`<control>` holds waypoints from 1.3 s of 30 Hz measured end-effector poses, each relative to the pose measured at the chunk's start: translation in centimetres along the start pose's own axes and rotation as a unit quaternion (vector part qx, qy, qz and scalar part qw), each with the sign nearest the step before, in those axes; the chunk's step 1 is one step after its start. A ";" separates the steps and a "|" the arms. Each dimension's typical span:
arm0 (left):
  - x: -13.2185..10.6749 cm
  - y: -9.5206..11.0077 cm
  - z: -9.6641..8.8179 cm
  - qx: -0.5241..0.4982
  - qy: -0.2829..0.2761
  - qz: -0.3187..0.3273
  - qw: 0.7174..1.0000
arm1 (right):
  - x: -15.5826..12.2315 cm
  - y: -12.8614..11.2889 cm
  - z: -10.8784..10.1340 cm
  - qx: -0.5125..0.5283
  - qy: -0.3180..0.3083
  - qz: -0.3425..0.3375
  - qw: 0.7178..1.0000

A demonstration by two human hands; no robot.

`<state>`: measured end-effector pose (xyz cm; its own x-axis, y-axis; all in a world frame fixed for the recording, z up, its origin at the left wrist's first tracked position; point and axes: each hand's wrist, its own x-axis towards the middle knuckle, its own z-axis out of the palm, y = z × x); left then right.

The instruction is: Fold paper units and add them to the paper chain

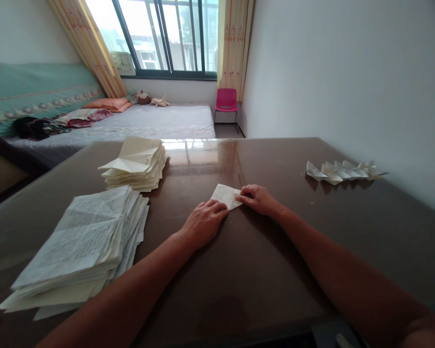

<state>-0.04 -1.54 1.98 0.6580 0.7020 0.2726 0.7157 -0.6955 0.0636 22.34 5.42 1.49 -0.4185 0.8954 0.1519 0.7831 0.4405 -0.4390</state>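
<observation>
A small folded piece of white paper (225, 195) lies on the dark brown table (275, 251), near its middle. My left hand (203, 223) rests on the table with its fingers curled, the fingertips pressing the paper's near edge. My right hand (258, 198) is closed in a pinch on the paper's right corner. Both forearms reach in from the bottom of the view.
A thick stack of printed sheets (83, 246) lies at the near left, a stack of folded sheets (137, 164) behind it. A row of folded paper shapes (342, 171) sits at the right by the wall. Beyond the table are a bed (148, 121) and a pink chair (226, 100).
</observation>
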 end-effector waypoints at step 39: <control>0.6 0.8 0.3 0.063 -0.032 -0.033 0.997 | 0.3 -1.3 0.3 -0.103 0.003 0.057 0.993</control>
<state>1.04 -1.64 1.96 0.6198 0.7562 0.2099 0.7785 -0.6262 -0.0427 21.08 5.08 1.80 -0.3197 0.9402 0.1180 0.9029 0.3400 -0.2631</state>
